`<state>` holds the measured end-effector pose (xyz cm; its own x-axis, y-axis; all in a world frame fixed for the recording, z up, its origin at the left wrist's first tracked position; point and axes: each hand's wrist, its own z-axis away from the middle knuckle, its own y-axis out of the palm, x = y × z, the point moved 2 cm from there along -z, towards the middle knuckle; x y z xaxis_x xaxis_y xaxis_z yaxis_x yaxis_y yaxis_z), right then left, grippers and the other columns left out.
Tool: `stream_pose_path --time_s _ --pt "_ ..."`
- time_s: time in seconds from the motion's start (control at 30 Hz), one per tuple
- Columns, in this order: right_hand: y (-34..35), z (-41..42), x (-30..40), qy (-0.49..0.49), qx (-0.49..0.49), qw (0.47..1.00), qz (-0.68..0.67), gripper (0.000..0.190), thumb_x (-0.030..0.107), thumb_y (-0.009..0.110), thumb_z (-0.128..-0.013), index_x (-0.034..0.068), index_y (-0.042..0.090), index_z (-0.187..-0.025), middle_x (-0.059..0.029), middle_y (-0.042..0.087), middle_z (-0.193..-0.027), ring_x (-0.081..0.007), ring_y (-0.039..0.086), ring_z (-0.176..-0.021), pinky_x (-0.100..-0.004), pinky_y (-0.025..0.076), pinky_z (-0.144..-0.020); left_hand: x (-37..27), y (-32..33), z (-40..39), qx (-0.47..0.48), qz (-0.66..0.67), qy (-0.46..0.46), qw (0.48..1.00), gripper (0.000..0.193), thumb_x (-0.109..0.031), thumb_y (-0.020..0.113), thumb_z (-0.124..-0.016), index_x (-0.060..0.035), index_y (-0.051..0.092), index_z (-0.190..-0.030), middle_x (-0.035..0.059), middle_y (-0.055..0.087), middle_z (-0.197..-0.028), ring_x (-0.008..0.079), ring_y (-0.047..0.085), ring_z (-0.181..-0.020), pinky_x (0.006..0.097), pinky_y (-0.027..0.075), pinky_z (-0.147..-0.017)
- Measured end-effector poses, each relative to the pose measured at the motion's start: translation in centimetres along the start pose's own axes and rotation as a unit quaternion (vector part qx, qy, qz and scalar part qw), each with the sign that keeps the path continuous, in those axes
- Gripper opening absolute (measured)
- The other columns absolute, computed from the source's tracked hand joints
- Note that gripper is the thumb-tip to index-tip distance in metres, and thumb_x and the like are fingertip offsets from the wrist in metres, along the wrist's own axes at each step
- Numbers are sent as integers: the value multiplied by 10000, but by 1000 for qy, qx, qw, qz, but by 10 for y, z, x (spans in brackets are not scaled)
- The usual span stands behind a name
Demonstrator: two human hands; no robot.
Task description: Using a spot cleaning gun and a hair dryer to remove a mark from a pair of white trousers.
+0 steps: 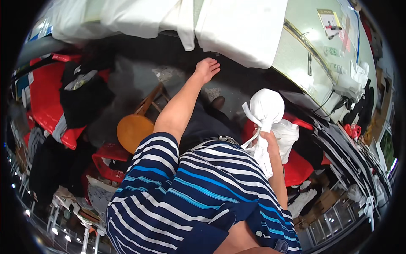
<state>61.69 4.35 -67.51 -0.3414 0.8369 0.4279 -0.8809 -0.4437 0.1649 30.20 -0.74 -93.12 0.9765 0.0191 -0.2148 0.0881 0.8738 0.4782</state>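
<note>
My right hand (266, 139) grips the gathered neck of a white fabric bundle (267, 106), its round end upward and loose ends hanging down against my striped shirt. My left hand (206, 70) is stretched forward over the dark floor, fingers apart, holding nothing. Just beyond it, white fabric (239, 31) hangs over the table's front edge, not touching the hand. More white fabric (136, 16) drapes over the edge farther left. Another white bundle (288, 136) lies behind the one in my right hand.
A round wooden stool (134, 133) stands at my left, near red plastic baskets (47, 92) with dark cloth. The pale tabletop (298, 54) at the right bears a notebook (328, 20), pens and a small machine (349, 89). Stacked dark and white sheets (342, 152) lie at the right.
</note>
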Motion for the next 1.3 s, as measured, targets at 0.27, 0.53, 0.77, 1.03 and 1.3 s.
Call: stream_pose_path --time_s 0.27,0.53,0.77,1.03,1.3 --pt "-51 -21 -28 21 1 997 73 422 178 663 -782 -25 590 -1145 -87 650 -846 -179 632 -630 -314 522 -580 25 4 -83 88 155 26 984 253 -178 544 -907 -53 552 -1126 111 569 -1177 320 536 -1133 521 323 -1094" --pt "-83 -12 -35 41 56 995 77 449 206 659 -794 -19 586 -1176 -78 642 -854 -167 612 -627 -290 507 -588 53 11 -27 -13 104 115 988 110 -114 559 -945 -54 563 -1037 82 613 -955 241 602 -948 410 485 -893" --pt "-97 11 -32 32 103 986 127 385 189 669 -779 -4 611 -1107 -68 644 -833 -157 602 -597 -283 498 -565 96 9 88 -168 47 238 955 180 -14 656 -866 -16 495 -948 87 589 -804 174 596 -604 296 517 -518" --pt "-109 33 -49 22 172 966 193 279 269 660 -815 38 626 -967 -41 584 -679 -147 558 -549 -282 462 -527 131 -54 180 -349 -90 427 829 293 9 651 -733 -15 501 -984 138 585 -913 258 587 -878 382 475 -819" --pt "-118 72 -49 36 229 973 5 415 293 599 -885 37 574 -1211 -59 618 -886 -160 552 -661 -321 479 -617 142 2 252 -301 -147 439 834 362 -39 677 -716 16 621 -1069 209 667 -1008 326 649 -978 388 498 -877"
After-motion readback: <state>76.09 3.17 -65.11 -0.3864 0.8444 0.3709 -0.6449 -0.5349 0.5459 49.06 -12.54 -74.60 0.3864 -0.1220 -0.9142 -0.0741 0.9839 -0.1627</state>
